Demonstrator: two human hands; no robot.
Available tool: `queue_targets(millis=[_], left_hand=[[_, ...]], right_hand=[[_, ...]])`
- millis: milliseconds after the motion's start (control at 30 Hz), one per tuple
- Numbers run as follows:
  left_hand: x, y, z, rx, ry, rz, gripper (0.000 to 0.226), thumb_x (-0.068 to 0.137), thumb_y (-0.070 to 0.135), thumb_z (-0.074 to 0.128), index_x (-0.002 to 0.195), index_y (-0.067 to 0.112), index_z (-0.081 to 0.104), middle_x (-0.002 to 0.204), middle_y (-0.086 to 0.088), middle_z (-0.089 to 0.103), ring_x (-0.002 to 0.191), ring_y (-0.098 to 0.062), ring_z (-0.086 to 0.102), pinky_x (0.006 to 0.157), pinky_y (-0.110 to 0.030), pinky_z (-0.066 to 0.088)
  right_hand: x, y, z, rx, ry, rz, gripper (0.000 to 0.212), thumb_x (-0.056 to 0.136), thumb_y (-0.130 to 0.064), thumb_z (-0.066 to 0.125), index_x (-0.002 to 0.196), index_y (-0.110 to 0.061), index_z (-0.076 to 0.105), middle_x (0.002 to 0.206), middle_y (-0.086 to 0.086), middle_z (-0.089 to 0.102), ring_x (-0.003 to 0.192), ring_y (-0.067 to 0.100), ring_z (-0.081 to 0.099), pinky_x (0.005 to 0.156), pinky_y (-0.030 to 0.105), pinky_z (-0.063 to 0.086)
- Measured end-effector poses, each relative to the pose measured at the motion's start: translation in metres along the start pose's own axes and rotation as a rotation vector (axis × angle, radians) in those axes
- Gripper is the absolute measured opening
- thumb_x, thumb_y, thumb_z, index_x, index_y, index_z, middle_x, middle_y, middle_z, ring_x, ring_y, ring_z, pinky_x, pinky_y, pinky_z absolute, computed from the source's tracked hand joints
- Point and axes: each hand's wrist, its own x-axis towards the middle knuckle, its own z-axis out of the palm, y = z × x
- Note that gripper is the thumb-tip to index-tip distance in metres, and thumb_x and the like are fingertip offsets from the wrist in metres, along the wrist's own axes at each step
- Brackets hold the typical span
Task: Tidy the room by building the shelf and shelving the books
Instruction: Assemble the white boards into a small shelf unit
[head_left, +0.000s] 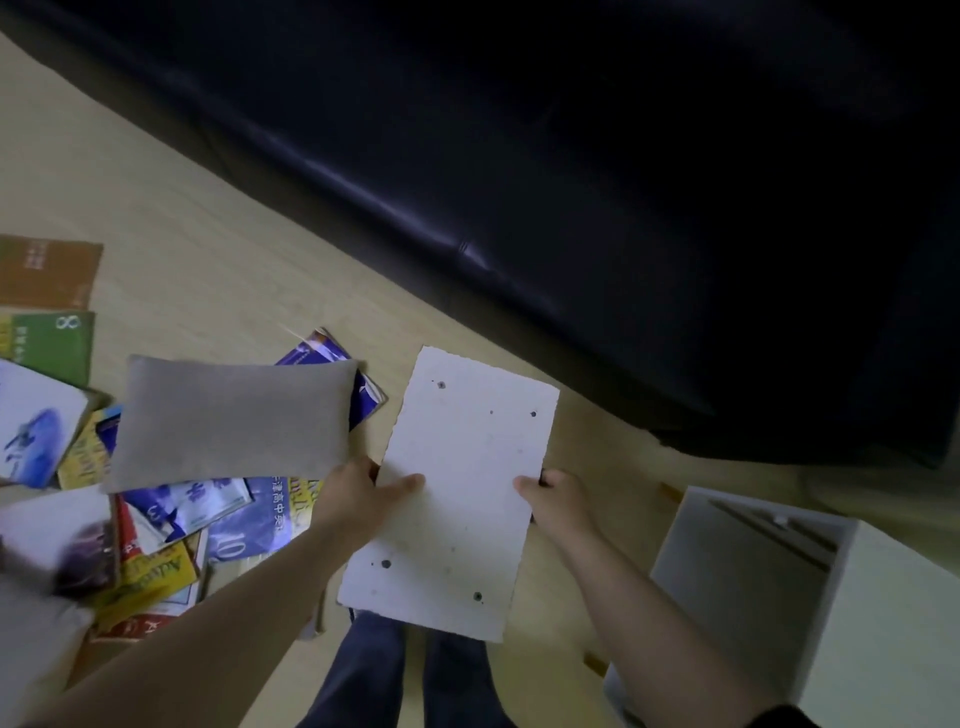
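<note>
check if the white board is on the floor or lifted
Lifted: the board is gripped at its long edges by the left hand and right hand, above the legs.

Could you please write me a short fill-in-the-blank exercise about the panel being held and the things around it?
The white panel is gripped by ____ hands, left hand and right hand, at its long edges. The cushion resting on the scattered books is ____ in colour. The white shelf unit stands on the panel's ____ side.
Missing words: both; grey; right.
</note>
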Motion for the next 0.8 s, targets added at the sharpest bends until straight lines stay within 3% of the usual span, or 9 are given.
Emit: queue_targets(millis=[233,433,800], left_hand=[[0.092,-0.008,0.011,0.039,0.008,-0.016,0.046,0.081,0.056,0.063,0.097,0.013,0.058,0.079,0.002,0.057,0.072,-0.017,0.053,0.059,-0.028,0.039],[0.158,-0.012,0.012,0.005,0.021,-0.004,0.049,0.08,0.055,0.065,0.099,0.01,0.062,0.09,-0.006,0.064,0.08,-0.024,0.059,0.067,-0.033,0.049],[0.223,-0.009,0.014,-0.002,0.096,-0.001,0.044,0.084,0.048,0.064,0.1,0.007,0.06,0.086,-0.005,0.06,0.078,-0.022,0.055,0.065,-0.03,0.042]], right_hand=[[0.082,-0.009,0.039,-0.024,-0.018,0.005,0.015,0.09,-0.017,0.053,0.078,-0.009,0.05,0.072,0.009,0.045,0.068,0.018,0.041,0.055,0.027,0.027],[0.137,-0.021,0.063,-0.008,-0.017,-0.008,0.009,0.089,-0.016,0.052,0.081,-0.012,0.051,0.076,0.008,0.048,0.071,0.018,0.044,0.063,0.027,0.032],[0.202,-0.035,0.095,0.002,-0.03,0.003,0.003,0.08,-0.015,0.052,0.081,-0.014,0.05,0.08,0.007,0.051,0.074,0.019,0.047,0.067,0.031,0.037]])
